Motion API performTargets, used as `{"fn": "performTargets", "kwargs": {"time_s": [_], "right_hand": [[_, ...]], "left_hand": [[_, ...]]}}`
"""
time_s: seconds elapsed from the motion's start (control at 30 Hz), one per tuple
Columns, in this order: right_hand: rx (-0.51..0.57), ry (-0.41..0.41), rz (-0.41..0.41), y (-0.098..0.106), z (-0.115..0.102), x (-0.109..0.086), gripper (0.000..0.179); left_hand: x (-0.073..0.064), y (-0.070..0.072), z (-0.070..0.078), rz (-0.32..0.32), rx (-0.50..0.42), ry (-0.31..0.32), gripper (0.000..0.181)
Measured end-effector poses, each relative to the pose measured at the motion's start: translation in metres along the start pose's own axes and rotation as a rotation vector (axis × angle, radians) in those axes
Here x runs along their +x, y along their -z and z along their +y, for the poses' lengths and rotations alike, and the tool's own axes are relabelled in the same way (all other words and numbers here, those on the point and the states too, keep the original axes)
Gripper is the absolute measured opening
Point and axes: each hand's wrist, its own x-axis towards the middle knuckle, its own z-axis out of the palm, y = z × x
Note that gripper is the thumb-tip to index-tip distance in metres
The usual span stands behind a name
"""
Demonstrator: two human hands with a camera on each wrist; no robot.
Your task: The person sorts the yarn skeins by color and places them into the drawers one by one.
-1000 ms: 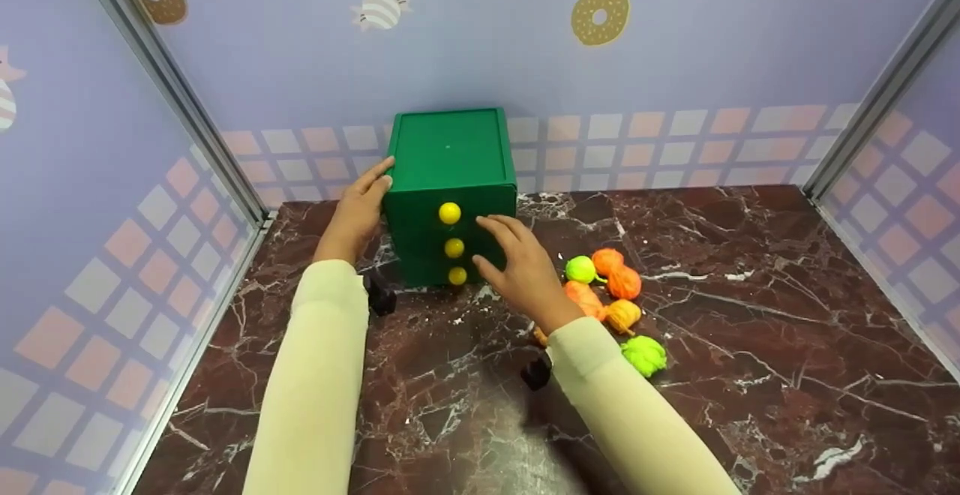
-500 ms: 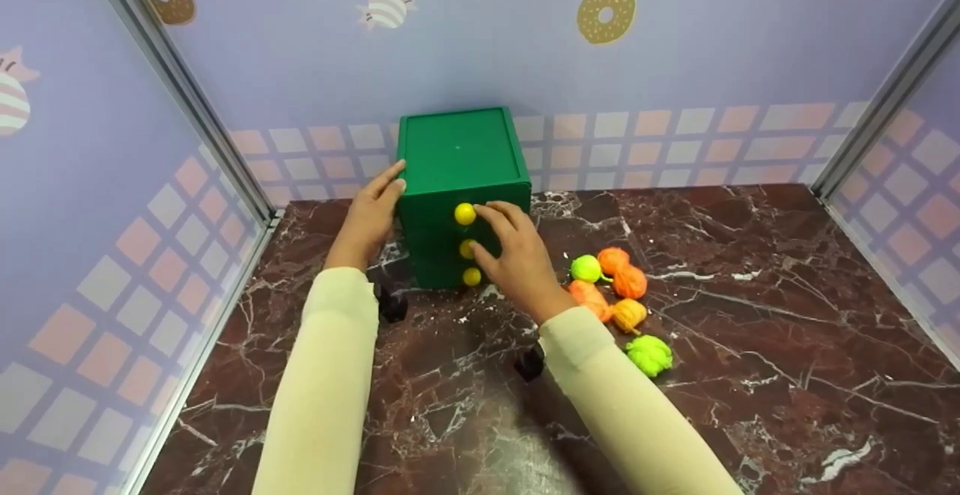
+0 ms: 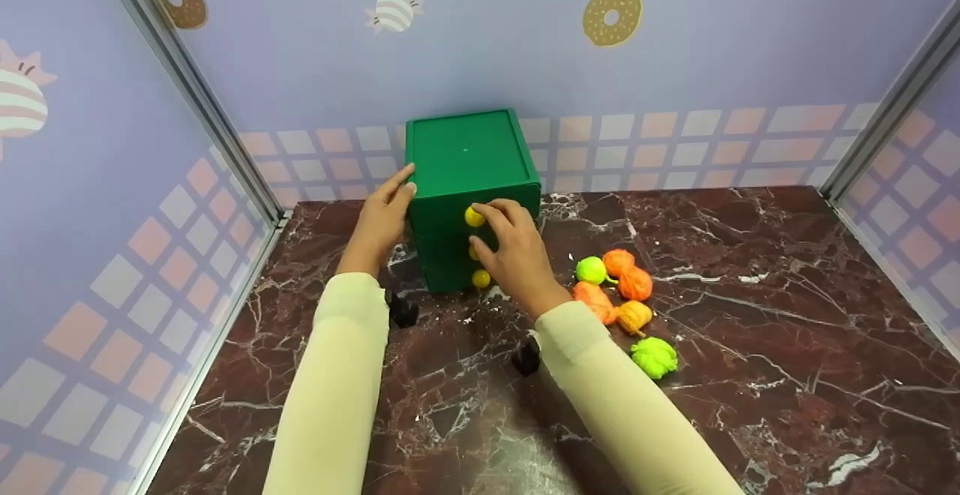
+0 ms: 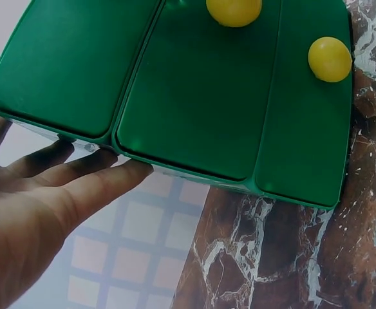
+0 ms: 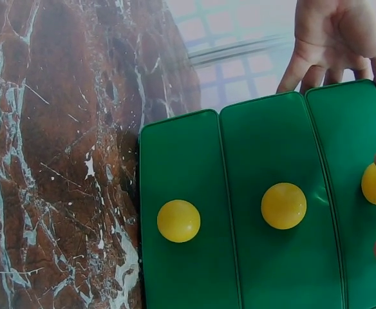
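A green three-drawer cabinet (image 3: pixel 469 154) stands against the back wall, each drawer front bearing a round yellow knob. My left hand (image 3: pixel 380 221) rests along the cabinet's left side, fingers extended and thumb by the top front edge. In the left wrist view those fingers (image 4: pixel 104 187) lie against the side wall. At the top knob (image 3: pixel 474 216) is my right hand (image 3: pixel 517 251), a fingertip overlapping the knob and the thumb apart below it. The right wrist view shows the middle knob (image 5: pixel 283 206) and bottom knob (image 5: pixel 178 221) untouched; all drawers are closed.
Right of the cabinet lie several small yarn balls: lime (image 3: pixel 591 270), orange (image 3: pixel 636 283) and yellow-orange (image 3: pixel 634 316), with a lime bundle (image 3: pixel 655 358) nearer me. The dark red marbled tabletop (image 3: pixel 750 345) is bounded by patterned lilac walls (image 3: pixel 487 45).
My right hand has moved from beside the knobs up to the top one, a fingertip now at it. The left hand stays on the cabinet's side. The whole view has shifted slightly.
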Motion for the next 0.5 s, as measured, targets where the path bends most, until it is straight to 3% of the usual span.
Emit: {"fn": "performTargets", "kwargs": {"time_s": [0.2, 0.43, 0.5], "right_hand": [[0.006, -0.006, 0.000, -0.003, 0.000, 0.003, 0.039], [0.011, 0.048, 0.035, -0.006, -0.003, 0.008, 0.037], [0.006, 0.067, 0.043, -0.008, -0.004, 0.010, 0.036]], "left_hand": [[-0.001, 0.000, 0.000, 0.007, 0.008, -0.002, 0.045], [-0.024, 0.000, 0.026, -0.034, 0.007, 0.033, 0.049], [-0.024, 0.000, 0.027, -0.040, 0.016, 0.032, 0.049]]}}
